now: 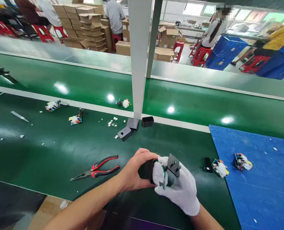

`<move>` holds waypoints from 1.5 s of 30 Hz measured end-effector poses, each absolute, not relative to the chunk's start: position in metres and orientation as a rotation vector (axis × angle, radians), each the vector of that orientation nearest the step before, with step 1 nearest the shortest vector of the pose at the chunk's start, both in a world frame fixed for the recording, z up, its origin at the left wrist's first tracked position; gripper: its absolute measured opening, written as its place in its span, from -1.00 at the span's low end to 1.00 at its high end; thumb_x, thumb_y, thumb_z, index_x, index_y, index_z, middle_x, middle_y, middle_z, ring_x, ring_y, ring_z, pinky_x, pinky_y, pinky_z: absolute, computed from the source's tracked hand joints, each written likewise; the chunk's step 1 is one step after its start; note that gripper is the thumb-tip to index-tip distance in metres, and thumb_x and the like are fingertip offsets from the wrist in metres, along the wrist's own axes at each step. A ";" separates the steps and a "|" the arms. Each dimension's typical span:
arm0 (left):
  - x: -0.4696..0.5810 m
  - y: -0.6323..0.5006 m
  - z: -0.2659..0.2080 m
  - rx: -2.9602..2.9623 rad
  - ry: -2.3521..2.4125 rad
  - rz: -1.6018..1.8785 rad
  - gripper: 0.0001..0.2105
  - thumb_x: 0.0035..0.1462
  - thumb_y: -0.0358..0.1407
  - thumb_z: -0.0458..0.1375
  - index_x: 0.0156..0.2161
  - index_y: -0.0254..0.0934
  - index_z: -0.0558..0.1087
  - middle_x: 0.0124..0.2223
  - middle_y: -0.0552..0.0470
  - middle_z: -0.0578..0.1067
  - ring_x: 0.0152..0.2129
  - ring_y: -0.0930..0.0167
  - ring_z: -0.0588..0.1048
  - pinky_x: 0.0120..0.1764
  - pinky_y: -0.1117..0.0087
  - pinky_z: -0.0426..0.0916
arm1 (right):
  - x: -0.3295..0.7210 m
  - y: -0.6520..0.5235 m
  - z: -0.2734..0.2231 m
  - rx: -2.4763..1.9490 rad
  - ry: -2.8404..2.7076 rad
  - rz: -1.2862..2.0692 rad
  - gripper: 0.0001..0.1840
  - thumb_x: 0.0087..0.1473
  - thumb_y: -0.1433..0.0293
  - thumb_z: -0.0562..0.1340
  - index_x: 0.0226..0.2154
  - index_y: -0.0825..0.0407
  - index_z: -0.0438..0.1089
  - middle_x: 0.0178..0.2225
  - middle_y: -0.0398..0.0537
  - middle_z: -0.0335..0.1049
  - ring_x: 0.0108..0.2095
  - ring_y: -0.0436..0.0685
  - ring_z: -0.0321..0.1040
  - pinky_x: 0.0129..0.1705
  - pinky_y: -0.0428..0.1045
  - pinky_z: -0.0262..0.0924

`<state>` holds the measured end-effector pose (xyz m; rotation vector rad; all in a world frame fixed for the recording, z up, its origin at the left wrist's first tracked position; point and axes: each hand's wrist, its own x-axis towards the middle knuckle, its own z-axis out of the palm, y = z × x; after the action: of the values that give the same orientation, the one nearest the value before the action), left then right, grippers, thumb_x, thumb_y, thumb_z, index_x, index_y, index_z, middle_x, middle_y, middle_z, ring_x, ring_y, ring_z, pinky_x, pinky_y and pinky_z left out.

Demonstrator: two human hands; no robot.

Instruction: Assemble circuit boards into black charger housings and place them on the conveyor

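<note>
Item under inspection: a small electrical unit in parts, in my two hands above the near edge of the counter [60,150], right of its middle. My bare left hand [138,171] is closed round the black casing [149,171], thumb and fingers on opposite sides, its open end facing right. My right hand [180,188], in a white glove, grips the green circuit board [165,179] at that opening; how far the board sits inside, I cannot tell. A lumpy white filler [158,174] covers most of the board's visible face. Beside my gloved fingers stands a flat, dark plug plate [172,159], tilted, with two flat pins projecting from it.

Left of my hands lie red-and-black pliers [93,172], handles spread, nose toward the counter's left edge. Near the far edge, by the post [139,57], I record two grey housing pieces [124,133] touching and an open black box [148,121] just beside them. A filler-coated board [242,162] rests on the blue mat [264,188] at the right.

Markings: the pale label on a blue crate [228,46] in the background is too small to read.
</note>
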<state>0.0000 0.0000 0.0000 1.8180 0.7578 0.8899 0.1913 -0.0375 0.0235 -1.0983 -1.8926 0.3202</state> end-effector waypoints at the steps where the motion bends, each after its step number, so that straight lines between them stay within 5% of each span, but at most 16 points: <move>1: 0.000 0.000 0.000 1.826 0.753 0.887 -0.43 -0.08 -0.33 0.39 0.08 -0.14 0.38 0.01 -0.03 0.52 -0.06 0.27 0.39 0.00 0.26 0.40 | 0.193 -0.038 0.023 -1.099 -1.890 0.326 -0.59 0.14 0.20 0.32 0.00 0.00 0.35 -0.28 0.00 0.54 -0.35 0.17 0.53 -0.29 0.05 0.51; 17: 0.003 0.000 -0.004 1.983 0.585 1.073 -0.41 -0.03 -0.24 0.40 0.11 -0.13 0.33 0.01 -0.11 0.56 -0.10 0.25 0.47 -0.04 0.23 0.41 | 0.199 -0.053 0.015 -0.996 -1.868 0.375 -0.33 0.01 0.13 0.44 0.12 -0.05 0.31 -0.15 0.09 0.56 -0.19 0.33 0.56 -0.06 0.22 0.48; 27: 0.003 -0.001 -0.006 1.945 0.565 1.089 -0.38 -0.05 -0.25 0.41 0.13 -0.12 0.32 0.01 -0.09 0.55 -0.09 0.27 0.45 -0.03 0.23 0.40 | 0.197 -0.048 0.020 -0.919 -1.922 0.332 -0.26 0.07 0.15 0.40 0.24 -0.10 0.20 -0.20 0.06 0.57 -0.24 0.32 0.57 -0.16 0.20 0.51; 45: 0.001 0.001 -0.003 2.040 0.675 1.045 -0.40 -0.09 -0.36 0.34 0.12 -0.15 0.32 -0.03 -0.06 0.57 -0.16 0.27 0.42 -0.07 0.20 0.39 | 0.197 -0.039 0.024 -0.961 -1.972 0.174 -0.59 0.16 0.23 0.33 0.01 0.04 0.33 -0.23 0.04 0.57 -0.24 0.21 0.55 -0.14 0.11 0.51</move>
<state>0.0009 0.0012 -0.0031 2.0405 0.6753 1.0449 0.1970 -0.0388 0.0241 -0.9608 -1.9721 0.1741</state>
